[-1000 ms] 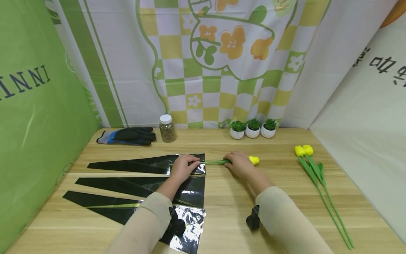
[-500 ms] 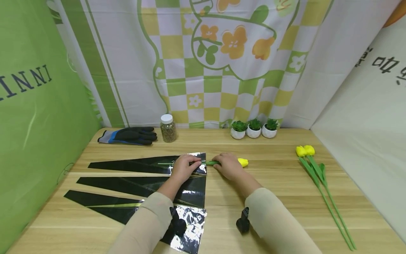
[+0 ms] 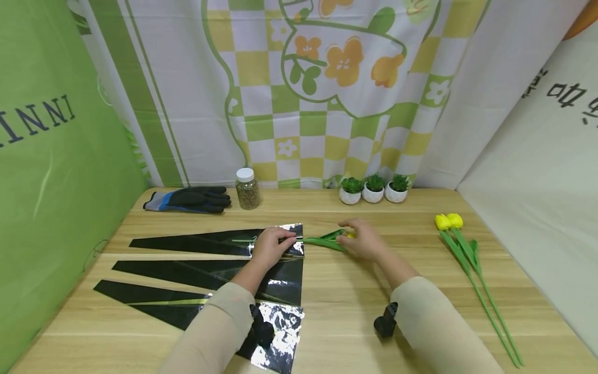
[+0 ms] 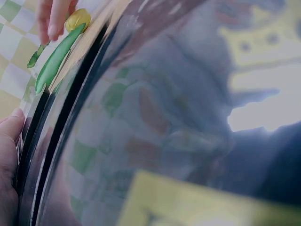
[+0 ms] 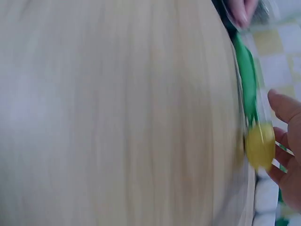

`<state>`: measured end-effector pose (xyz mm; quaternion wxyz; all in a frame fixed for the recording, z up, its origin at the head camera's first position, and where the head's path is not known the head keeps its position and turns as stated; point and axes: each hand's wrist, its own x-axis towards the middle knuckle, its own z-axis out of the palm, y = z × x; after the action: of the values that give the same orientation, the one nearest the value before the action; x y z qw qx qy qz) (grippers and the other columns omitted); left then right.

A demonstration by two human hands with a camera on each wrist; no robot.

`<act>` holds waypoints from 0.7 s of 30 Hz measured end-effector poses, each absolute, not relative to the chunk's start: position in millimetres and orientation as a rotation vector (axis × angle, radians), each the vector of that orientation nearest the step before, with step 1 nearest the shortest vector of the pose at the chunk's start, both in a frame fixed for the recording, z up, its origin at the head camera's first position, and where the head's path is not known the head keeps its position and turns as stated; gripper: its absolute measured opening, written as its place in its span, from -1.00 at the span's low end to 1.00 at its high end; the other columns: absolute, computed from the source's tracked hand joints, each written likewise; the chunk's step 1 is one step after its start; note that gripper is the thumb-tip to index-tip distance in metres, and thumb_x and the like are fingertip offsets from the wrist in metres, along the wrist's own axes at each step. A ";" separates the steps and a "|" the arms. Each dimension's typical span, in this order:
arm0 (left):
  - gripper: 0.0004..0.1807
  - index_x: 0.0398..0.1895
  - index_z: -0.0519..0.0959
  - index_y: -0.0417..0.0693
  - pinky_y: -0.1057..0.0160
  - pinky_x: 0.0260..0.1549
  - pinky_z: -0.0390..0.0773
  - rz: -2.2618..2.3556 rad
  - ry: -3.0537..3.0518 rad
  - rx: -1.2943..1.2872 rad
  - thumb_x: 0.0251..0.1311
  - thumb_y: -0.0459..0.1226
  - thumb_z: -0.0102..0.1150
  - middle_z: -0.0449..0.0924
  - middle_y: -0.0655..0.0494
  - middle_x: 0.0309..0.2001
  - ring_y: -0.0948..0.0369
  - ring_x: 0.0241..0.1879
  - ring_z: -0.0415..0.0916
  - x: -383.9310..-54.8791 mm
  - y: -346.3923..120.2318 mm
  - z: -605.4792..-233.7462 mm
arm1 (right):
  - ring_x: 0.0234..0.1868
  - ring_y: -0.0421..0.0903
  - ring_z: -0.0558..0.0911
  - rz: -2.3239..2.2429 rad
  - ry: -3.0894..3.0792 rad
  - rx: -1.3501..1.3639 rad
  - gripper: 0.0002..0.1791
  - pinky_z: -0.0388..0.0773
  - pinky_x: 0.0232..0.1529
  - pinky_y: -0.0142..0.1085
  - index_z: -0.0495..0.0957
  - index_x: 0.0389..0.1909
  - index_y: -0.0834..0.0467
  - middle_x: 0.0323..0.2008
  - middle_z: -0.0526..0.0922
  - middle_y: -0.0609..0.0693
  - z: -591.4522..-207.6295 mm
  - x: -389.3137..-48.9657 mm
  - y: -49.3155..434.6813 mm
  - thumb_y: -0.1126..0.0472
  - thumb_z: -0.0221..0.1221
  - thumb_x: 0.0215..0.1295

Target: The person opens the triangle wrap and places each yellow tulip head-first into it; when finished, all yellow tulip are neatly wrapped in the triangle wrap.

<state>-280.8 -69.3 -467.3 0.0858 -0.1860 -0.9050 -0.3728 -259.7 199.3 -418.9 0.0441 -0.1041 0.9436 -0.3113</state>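
Note:
My left hand [image 3: 268,247] pinches the wide open end of the farthest black flower sleeve [image 3: 196,241]. A yellow tulip [image 3: 325,242] lies with its stem inside that sleeve, its green leaves and bloom outside to the right. Beside the bloom, my right hand [image 3: 365,241] has its fingers loosely spread. In the right wrist view, the fingertips are right at the yellow bloom [image 5: 260,146], with the thumb held apart from it. The left wrist view shows the left thumb at the edge of the dark glossy film [image 4: 30,136] and the leaf [image 4: 56,61] coming out of its mouth.
Two more black sleeves [image 3: 205,274] [image 3: 154,300] lie nearer me, partly under my left arm. Two yellow tulips [image 3: 481,291] lie at the right. Along the back are a work glove [image 3: 191,200], a jar [image 3: 247,189] and three potted succulents [image 3: 372,189].
My right hand pushed the tulip leftward, its stem sliding into the sleeve, then loosened and moved right to the bloom. The leaves now show spread. My left hand stayed put.

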 end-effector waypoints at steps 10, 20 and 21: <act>-0.79 -0.12 0.75 -0.01 0.00 0.22 0.47 -1.091 -2.716 -0.546 0.25 -0.17 0.28 0.71 0.01 -0.03 0.00 0.12 0.55 -281.0 -69.5 -466.8 | 0.03 0.12 0.50 -1.241 2.713 -0.187 -0.45 0.49 0.00 -0.19 0.40 0.26 0.36 0.10 0.54 0.31 -429.2 -254.3 239.2 0.19 0.24 0.33; -0.76 -0.08 0.74 -0.01 0.03 0.20 0.51 -1.086 -2.753 -0.555 0.27 -0.15 0.26 0.70 0.03 0.00 0.05 0.11 0.58 -284.5 -70.8 -462.9 | -0.03 0.03 0.49 -1.173 2.728 -0.151 -0.56 0.42 0.00 -0.21 0.49 0.21 0.24 -0.01 0.58 0.18 -429.4 -259.5 232.7 0.15 0.19 0.38; -0.75 -0.08 0.74 -0.01 0.03 0.19 0.51 -1.088 -2.758 -0.551 0.27 -0.14 0.25 0.70 0.03 0.00 0.05 0.11 0.58 -284.2 -71.0 -462.0 | -0.03 0.03 0.49 -1.169 2.727 -0.139 -0.56 0.43 -0.01 -0.22 0.49 0.21 0.23 -0.01 0.58 0.17 -428.6 -260.0 231.4 0.13 0.19 0.39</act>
<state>-284.2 -71.0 -462.0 0.0631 -0.1822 -0.9128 -0.3601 -260.0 231.4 -428.6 0.0853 -0.0468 0.9147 -0.3922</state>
